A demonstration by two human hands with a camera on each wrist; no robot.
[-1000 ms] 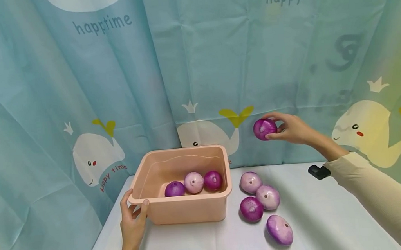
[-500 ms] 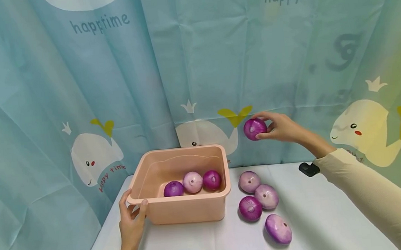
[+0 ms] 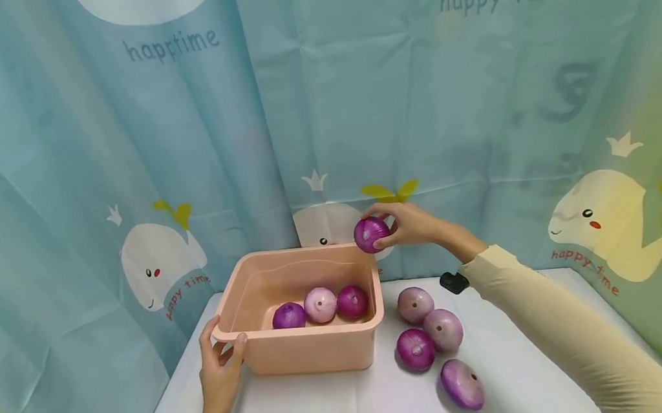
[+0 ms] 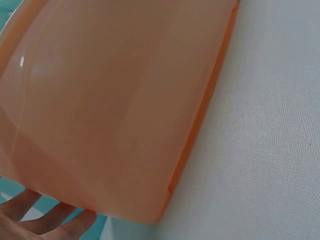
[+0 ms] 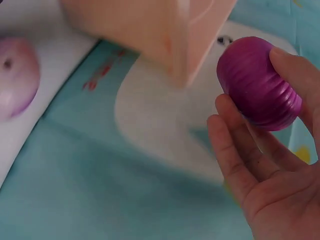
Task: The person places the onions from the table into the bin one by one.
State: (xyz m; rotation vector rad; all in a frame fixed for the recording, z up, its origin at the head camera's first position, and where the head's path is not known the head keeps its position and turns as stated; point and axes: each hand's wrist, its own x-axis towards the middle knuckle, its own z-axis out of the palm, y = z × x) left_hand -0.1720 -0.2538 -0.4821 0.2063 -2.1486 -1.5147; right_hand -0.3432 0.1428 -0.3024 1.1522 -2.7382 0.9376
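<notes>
A dark purple onion [image 3: 371,235] is held between the thumb and fingers of my right hand [image 3: 405,225], raised at the far right corner of a pink plastic bin [image 3: 307,351]. In the right wrist view that onion [image 5: 257,85] shows its ribbed skin, with the thumb on one side and fingers on the other. My left hand [image 3: 219,364] grips the bin's near left corner, thumb on the front and fingers round the left side. Inside the bin lie three onions: a purple one [image 3: 289,315], a pale one [image 3: 320,304] and a dark one [image 3: 351,302].
Right of the bin, several more onions sit on the white table [image 3: 300,410]: two pale ones, a dark one [image 3: 415,349] and a two-toned one [image 3: 462,384] lying nearer. A blue curtain [image 3: 445,94] with whale prints hangs behind the table.
My right hand has carried the dark onion leftward and slightly down, from beyond the loose onions to the bin's far right corner. My left hand keeps its place on the bin.
</notes>
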